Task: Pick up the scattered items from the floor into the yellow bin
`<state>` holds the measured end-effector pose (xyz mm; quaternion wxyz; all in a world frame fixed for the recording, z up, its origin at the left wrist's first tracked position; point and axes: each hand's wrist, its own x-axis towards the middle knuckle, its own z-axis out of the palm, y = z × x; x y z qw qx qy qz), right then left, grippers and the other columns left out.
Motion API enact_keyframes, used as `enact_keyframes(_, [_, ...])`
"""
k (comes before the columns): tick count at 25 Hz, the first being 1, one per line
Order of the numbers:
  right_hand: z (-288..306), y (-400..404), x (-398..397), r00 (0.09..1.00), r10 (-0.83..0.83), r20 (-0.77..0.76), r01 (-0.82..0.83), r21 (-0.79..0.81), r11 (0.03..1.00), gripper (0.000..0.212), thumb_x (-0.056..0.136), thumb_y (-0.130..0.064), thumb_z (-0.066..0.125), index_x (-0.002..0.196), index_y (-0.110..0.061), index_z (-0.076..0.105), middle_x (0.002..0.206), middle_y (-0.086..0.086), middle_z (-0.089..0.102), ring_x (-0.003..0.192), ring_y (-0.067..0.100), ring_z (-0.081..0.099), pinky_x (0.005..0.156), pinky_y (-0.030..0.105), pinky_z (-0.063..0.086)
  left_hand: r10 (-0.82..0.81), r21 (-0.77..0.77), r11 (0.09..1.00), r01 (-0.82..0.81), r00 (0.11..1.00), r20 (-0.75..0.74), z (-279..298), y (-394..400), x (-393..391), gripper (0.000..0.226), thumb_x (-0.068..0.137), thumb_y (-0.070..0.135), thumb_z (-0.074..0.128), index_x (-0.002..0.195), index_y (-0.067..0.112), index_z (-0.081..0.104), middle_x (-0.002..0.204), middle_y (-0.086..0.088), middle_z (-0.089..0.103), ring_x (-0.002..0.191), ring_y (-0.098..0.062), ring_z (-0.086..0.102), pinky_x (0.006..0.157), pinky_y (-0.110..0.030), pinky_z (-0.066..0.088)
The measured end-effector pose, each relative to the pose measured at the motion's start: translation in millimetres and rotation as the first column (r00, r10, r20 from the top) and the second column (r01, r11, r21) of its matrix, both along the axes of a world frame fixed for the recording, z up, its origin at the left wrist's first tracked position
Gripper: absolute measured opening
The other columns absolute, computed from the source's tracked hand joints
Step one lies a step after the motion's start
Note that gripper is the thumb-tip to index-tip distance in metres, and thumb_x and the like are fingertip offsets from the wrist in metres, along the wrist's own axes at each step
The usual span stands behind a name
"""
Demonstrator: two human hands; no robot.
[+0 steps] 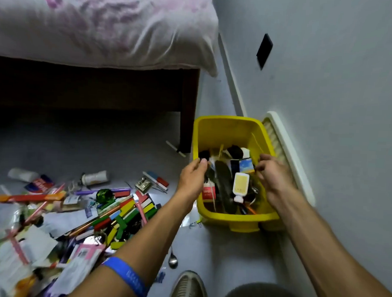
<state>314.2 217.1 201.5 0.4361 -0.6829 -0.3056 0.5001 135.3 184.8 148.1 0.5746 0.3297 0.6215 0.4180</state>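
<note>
Head view, looking down, and both arms reach forward over the yellow bin (227, 127), which sits on the grey floor (208, 250) tight against the right-hand wall (328, 86), beside a white vent grille (287, 152). The left hand (192, 178) hovers at the bin's left rim, fingers curled with the tips drawn close to the thumb; whether it pinches anything I cannot tell. The right hand (273, 174) hangs over the bin's right side, fingers bent and gathered near a small blue-and-yellow box (246, 165), and again it is unclear if they grip it. A blue wristband (126, 275) circles the left forearm. Inside the bin lie a white bottle with a yellow label (240, 184), a dark feather-like piece (222, 185) and a red-and-white packet (209, 190). Off to the left the scattered items (75, 215) cover the floor: coloured blocks, pens, papers, a green glass-like object (104, 195) and a spoon (172, 259) near a grey shoe (189, 289). At the far edge of the floor stands a bed (94, 31) with a pink floral sheet over a dark frame. A black plate (264, 50) is on the wall.
</note>
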Motion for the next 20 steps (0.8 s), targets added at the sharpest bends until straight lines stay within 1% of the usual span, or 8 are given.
enact_keyframes(3, [-27.8,-20.5,-22.0,0.971,0.225,0.084,-0.224,-0.023,0.974,0.048,0.085,0.005,0.049,0.126,-0.018,0.062,0.098,0.003,0.063,0.085,0.016,0.060,0.067,0.023,0.052,0.004,0.040,0.999,-0.001,0.998,-0.070,-13.4,-28.9,-14.2,0.036,0.101,0.032,0.046,0.134,0.020,0.056,0.128,0.001,0.059,0.118,-0.017,0.054,0.103,-0.037,0.044])
enact_keyframes(5, [-49.5,-44.6,-51.9,0.867,0.459,0.192,-0.447,-0.105,0.888,0.040,0.089,-0.001,0.054,0.123,-0.019,0.066,0.110,0.002,0.064,0.100,0.018,0.059,0.086,0.031,0.051,0.048,-0.035,0.998,-0.052,0.992,-0.120,-32.8,-60.9,-33.3,0.037,0.100,0.029,0.048,0.136,0.019,0.055,0.130,0.001,0.057,0.117,-0.014,0.053,0.103,-0.034,0.043])
enact_keyframes(7, [-65.9,-67.5,-75.7,0.759,0.547,0.352,-0.545,-0.114,0.830,0.030,0.088,-0.005,0.060,0.114,-0.018,0.068,0.109,0.000,0.059,0.098,0.018,0.057,0.085,0.029,0.045,0.066,-0.120,0.989,-0.091,0.978,-0.196,-54.3,-91.8,-52.6,0.035,0.098,0.023,0.052,0.133,0.018,0.057,0.131,0.001,0.059,0.115,-0.014,0.055,0.103,-0.033,0.043])
enact_keyframes(11, [-85.0,-98.0,-118.1,0.438,0.274,0.856,-0.658,0.097,0.747,0.027,0.082,-0.007,0.066,0.108,-0.014,0.066,0.118,0.006,0.059,0.114,0.025,0.052,0.095,0.034,0.041,0.128,-0.239,0.949,-0.207,0.943,-0.306,-87.0,-135.0,-105.1,0.026,0.093,0.013,0.058,0.117,0.016,0.066,0.119,-0.002,0.067,0.104,-0.017,0.061,0.095,-0.033,0.049])
enact_keyframes(13, [-94.2,-107.8,-149.2,0.376,0.350,0.858,-0.789,0.098,0.607,0.023,0.084,-0.008,0.063,0.105,-0.016,0.066,0.110,0.003,0.064,0.104,0.020,0.057,0.089,0.030,0.045,0.160,-0.244,0.931,-0.272,0.904,-0.397,-97.6,-143.8,-134.3,0.024,0.092,0.012,0.058,0.113,0.017,0.066,0.116,-0.003,0.069,0.102,-0.019,0.062,0.094,-0.036,0.051])
enact_keyframes(16, [-127.5,-115.3,-196.7,0.242,0.631,0.737,-0.890,-0.090,0.446,0.011,0.090,-0.018,0.056,0.097,-0.022,0.063,0.093,-0.002,0.068,0.083,0.016,0.062,0.069,0.031,0.049,0.089,-0.230,0.934,-0.274,0.801,-0.593,-109.4,-142.8,-169.0,0.024,0.090,0.017,0.059,0.113,0.022,0.064,0.111,-0.001,0.069,0.096,-0.020,0.064,0.086,-0.036,0.054])
enact_keyframes(18, [-159.4,-108.7,-220.3,0.231,0.654,0.721,-0.869,-0.149,0.471,0.012,0.091,-0.021,0.057,0.102,-0.022,0.063,0.097,-0.001,0.068,0.081,0.016,0.060,0.064,0.028,0.044,0.020,-0.208,0.947,-0.245,0.690,-0.724,-122.8,-136.1,-184.9,0.021,0.089,0.025,0.060,0.110,0.023,0.063,0.107,-0.001,0.069,0.093,-0.021,0.064,0.079,-0.036,0.054])
enact_keyframes(20, [-189.6,-96.7,-235.0,0.212,0.656,0.724,-0.851,-0.193,0.488,0.024,0.091,-0.018,0.059,0.115,-0.021,0.060,0.112,0.002,0.063,0.092,0.020,0.059,0.071,0.028,0.043,-0.010,-0.210,0.954,-0.215,0.676,-0.737,-138.0,-129.1,-196.5,0.032,0.087,0.032,0.064,0.116,0.023,0.058,0.114,-0.002,0.066,0.102,-0.024,0.062,0.084,-0.038,0.052])
